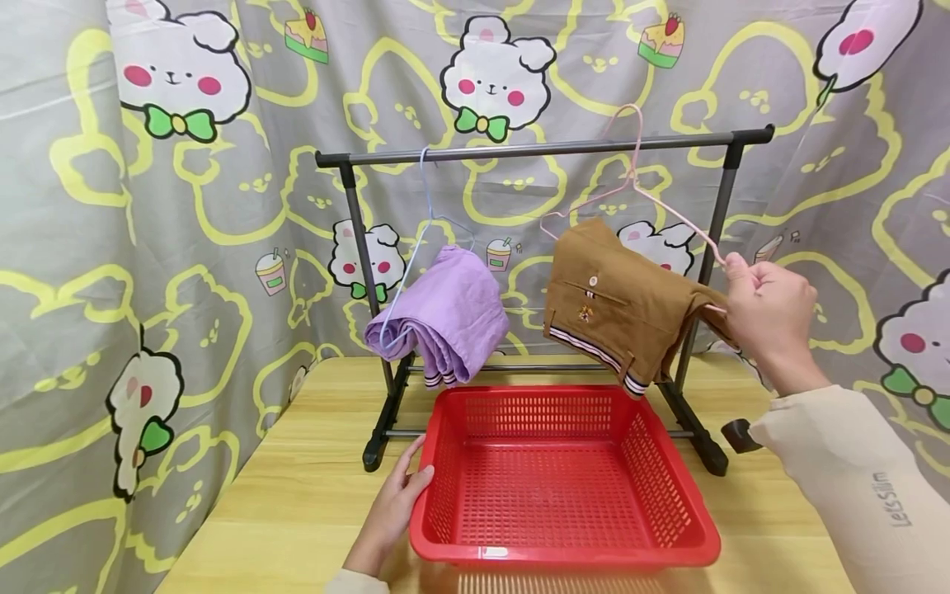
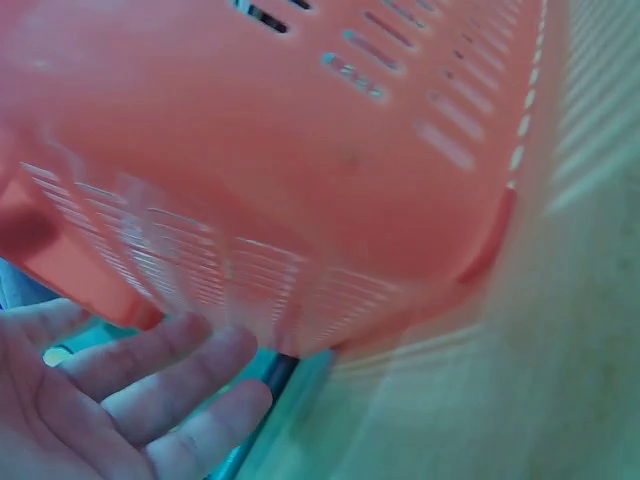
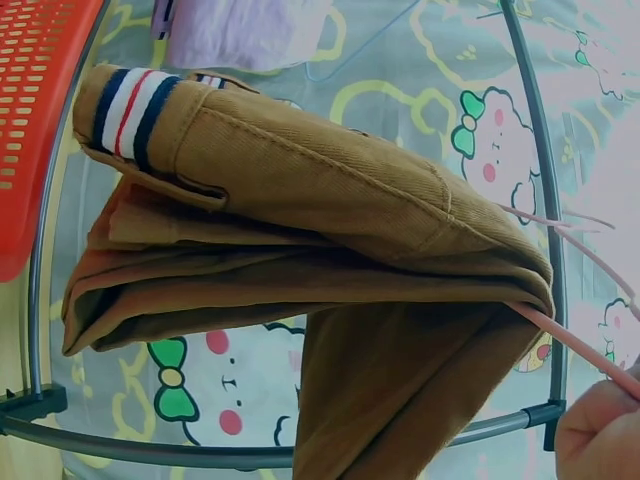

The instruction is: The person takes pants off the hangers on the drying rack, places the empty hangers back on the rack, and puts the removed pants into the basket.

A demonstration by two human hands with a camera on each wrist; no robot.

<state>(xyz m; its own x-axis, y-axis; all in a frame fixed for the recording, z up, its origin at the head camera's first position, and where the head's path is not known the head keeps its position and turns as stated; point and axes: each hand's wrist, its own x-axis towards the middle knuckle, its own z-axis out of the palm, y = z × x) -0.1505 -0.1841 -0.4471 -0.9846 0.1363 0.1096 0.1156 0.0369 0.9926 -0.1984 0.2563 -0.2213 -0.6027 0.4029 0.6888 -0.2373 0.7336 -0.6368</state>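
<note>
The right hand [image 1: 772,313] pinches the lower right corner of a pink hanger [image 1: 671,208], thumb and curled fingers closed round its wire; the left hand [image 1: 393,503] lies at the left side of a red basket [image 1: 564,554], its thumb at the rim and its fingers straight and slightly spread along the outer wall, as the left wrist view also shows; brown trousers [image 1: 619,293] hang folded over the bottom bar of the pink hanger, just beside the right hand, with a button, a small embroidered patch and a striped band in view; the hanger tilts, its right end lower than its left, and the top of its hook stands above the rail, though whether the hook bears on the rail I cannot tell; the basket sits on a wooden table [image 1: 282,495], its back edge below the trousers and in front of the rack [image 1: 519,151], a dark metal frame with black feet; left of the trousers and apart from them, a lavender garment [image 1: 445,309] hangs folded over a blue hanger [image 1: 430,216], whose hook is on the rail; pale sleeves [image 1: 861,478] cover both forearms; behind everything falls a grey curtain [image 1: 401,99] printed with white cartoon animals, yellow outlines and cake slices
</note>
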